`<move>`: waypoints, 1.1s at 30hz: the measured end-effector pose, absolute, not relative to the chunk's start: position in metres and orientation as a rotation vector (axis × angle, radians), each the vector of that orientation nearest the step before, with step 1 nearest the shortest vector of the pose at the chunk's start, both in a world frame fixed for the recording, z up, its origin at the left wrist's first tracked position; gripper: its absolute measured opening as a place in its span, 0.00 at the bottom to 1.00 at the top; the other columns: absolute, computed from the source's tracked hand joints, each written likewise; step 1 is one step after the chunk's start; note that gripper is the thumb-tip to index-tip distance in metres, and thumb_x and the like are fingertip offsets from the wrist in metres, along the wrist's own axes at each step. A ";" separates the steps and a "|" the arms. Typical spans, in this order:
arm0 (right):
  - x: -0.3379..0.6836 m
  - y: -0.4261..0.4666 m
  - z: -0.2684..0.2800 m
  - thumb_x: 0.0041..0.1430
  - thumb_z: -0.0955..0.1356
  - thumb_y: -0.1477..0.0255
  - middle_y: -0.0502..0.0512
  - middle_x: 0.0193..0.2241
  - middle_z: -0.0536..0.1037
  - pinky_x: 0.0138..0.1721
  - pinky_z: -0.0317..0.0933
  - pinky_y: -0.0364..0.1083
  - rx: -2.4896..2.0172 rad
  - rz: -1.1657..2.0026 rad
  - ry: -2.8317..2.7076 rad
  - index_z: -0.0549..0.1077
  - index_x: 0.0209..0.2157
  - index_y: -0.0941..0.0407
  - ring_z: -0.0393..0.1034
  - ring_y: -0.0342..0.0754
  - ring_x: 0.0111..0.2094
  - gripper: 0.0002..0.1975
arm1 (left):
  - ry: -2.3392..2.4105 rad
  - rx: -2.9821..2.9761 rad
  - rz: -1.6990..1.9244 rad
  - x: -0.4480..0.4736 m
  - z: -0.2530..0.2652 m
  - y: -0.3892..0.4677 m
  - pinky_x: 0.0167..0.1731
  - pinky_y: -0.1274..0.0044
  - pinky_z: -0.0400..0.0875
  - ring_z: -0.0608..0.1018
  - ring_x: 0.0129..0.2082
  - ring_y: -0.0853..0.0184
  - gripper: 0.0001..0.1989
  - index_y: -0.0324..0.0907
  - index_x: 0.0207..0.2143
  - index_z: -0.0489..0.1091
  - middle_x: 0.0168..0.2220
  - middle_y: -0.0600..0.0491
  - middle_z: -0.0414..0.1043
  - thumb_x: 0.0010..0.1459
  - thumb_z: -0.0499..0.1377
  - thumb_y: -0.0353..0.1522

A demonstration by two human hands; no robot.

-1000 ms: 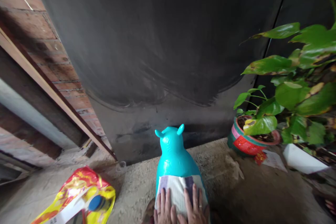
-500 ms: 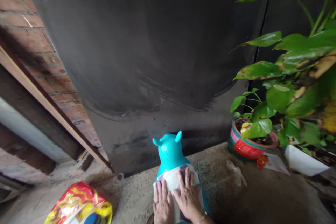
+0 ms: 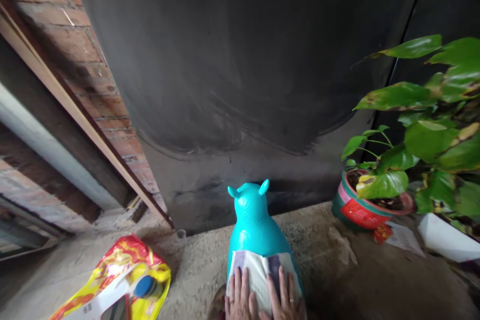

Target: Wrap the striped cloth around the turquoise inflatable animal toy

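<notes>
A turquoise inflatable animal toy (image 3: pixel 251 230) with two small ears stands on the concrete floor, its head toward the dark panel. Over its back lies a white cloth (image 3: pixel 257 265) with purple stripes. My left hand (image 3: pixel 240 300) rests flat on the cloth's left part, fingers stretched forward. Beside it, my right hand (image 3: pixel 283 297) presses flat on the right part, fingers a little spread, with a ring on one finger. The cloth bunches in a small fold between the hands. The lower parts of both hands are cut off by the frame's bottom edge.
A large dark panel (image 3: pixel 240 60) rises ahead. At left are a brick wall (image 3: pixel 108 105) and a leaning wooden beam (image 3: pixel 93 145). A red and yellow plastic bag (image 3: pixel 127 255) with a blue-capped item (image 3: pixel 145 286) lies lower left. A potted plant (image 3: pixel 367 210) stands at right.
Both hands and the cloth have slid back toward me, uncovering more of the toy's upper back. My view has shifted slightly left.
</notes>
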State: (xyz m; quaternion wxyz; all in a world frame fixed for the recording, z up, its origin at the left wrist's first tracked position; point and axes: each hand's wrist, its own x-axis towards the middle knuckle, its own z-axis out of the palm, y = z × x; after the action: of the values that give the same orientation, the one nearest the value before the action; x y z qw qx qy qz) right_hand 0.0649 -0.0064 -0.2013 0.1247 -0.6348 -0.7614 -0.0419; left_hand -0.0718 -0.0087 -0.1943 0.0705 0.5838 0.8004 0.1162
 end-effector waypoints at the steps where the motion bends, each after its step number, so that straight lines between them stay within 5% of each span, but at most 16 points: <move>1: 0.064 0.000 -0.195 0.54 0.67 0.52 0.66 0.61 0.60 0.40 0.65 0.72 -1.863 -0.060 -2.232 0.60 0.60 0.44 0.55 0.76 0.59 0.33 | 2.384 1.729 0.329 -0.073 -0.190 -0.004 0.59 0.57 0.62 0.58 0.65 0.59 0.25 0.49 0.62 0.53 0.66 0.52 0.50 0.63 0.42 0.37; 7: 0.054 0.050 -0.146 0.63 0.59 0.55 0.65 0.67 0.42 0.50 0.56 0.74 -1.961 0.278 -2.206 0.50 0.65 0.48 0.39 0.69 0.65 0.31 | 2.283 1.584 0.318 -0.074 -0.160 0.031 0.62 0.57 0.54 0.47 0.68 0.61 0.26 0.48 0.64 0.44 0.69 0.52 0.38 0.64 0.39 0.36; 13: 0.048 0.064 -0.135 0.63 0.60 0.56 0.65 0.67 0.41 0.51 0.55 0.73 -1.991 0.365 -2.191 0.49 0.65 0.47 0.39 0.67 0.66 0.31 | 2.236 1.510 0.409 -0.076 -0.153 0.039 0.63 0.56 0.53 0.43 0.68 0.62 0.27 0.48 0.65 0.43 0.69 0.54 0.37 0.64 0.37 0.37; 27: 0.086 -0.023 -0.172 0.61 0.62 0.63 0.61 0.65 0.53 0.53 0.60 0.66 -1.796 0.220 -2.114 0.56 0.63 0.51 0.49 0.63 0.64 0.29 | 2.139 1.650 0.697 -0.082 -0.168 -0.026 0.64 0.61 0.54 0.53 0.67 0.62 0.27 0.48 0.62 0.56 0.66 0.54 0.53 0.60 0.44 0.39; 30: 0.111 -0.049 -0.178 0.63 0.61 0.61 0.63 0.60 0.63 0.52 0.63 0.62 -1.719 0.144 -1.969 0.61 0.58 0.53 0.58 0.61 0.60 0.24 | 2.076 1.604 0.847 -0.087 -0.168 -0.043 0.63 0.67 0.57 0.58 0.65 0.63 0.27 0.51 0.61 0.57 0.63 0.54 0.59 0.59 0.48 0.39; 33: 0.131 -0.075 -0.178 0.60 0.65 0.66 0.58 0.50 0.72 0.48 0.65 0.51 -1.627 0.228 -1.985 0.68 0.49 0.50 0.67 0.55 0.52 0.15 | 2.078 1.554 0.935 -0.092 -0.171 -0.063 0.63 0.62 0.57 0.56 0.66 0.59 0.28 0.45 0.62 0.57 0.65 0.49 0.55 0.60 0.46 0.39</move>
State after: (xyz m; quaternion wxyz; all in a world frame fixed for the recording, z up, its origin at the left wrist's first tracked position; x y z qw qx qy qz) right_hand 0.1313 -0.0746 -0.1784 0.2785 -0.6064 -0.7399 0.0851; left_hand -0.0916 -0.0631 -0.1712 0.1907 0.5531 0.7396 0.3327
